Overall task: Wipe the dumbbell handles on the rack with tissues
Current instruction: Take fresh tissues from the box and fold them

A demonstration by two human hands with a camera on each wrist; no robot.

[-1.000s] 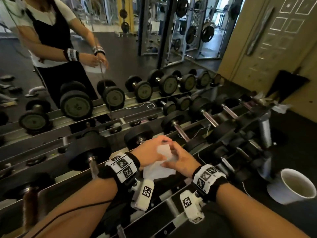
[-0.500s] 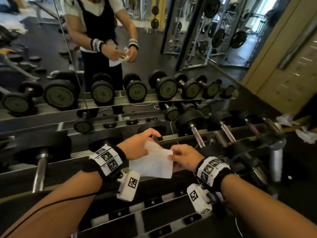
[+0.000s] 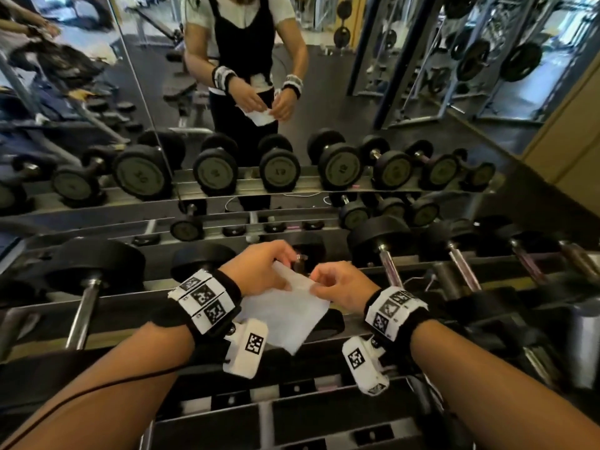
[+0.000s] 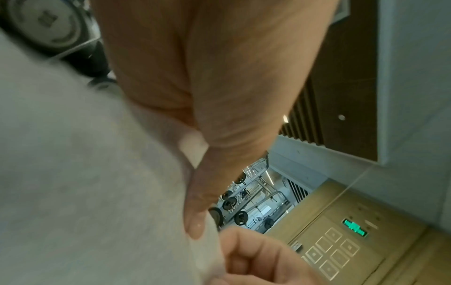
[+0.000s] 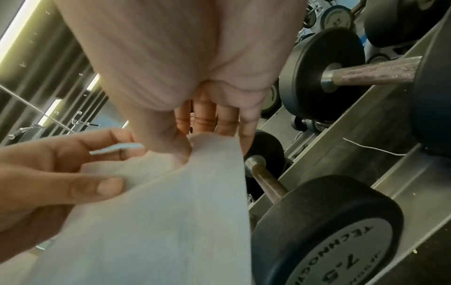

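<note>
Two bare hands raised above a dumbbell rack (image 3: pixel 292 414), sharing one white tissue (image 3: pixel 285 315). Left hand (image 3: pixel 256 271) with fingers curled, pinching the tissue's upper left edge; right hand (image 3: pixel 337 285) pinching the upper right edge between thumb and fingers, the sheet hanging loose below, clear of the rack. Beneath and just beyond, a black dumbbell (image 5: pixel 324 227) with its metal handle (image 5: pixel 266 181) bare and untouched.

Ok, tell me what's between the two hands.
The tissue spans the gap: the left hand and right hand each pinch its top edge. The head view shows it best.
</note>
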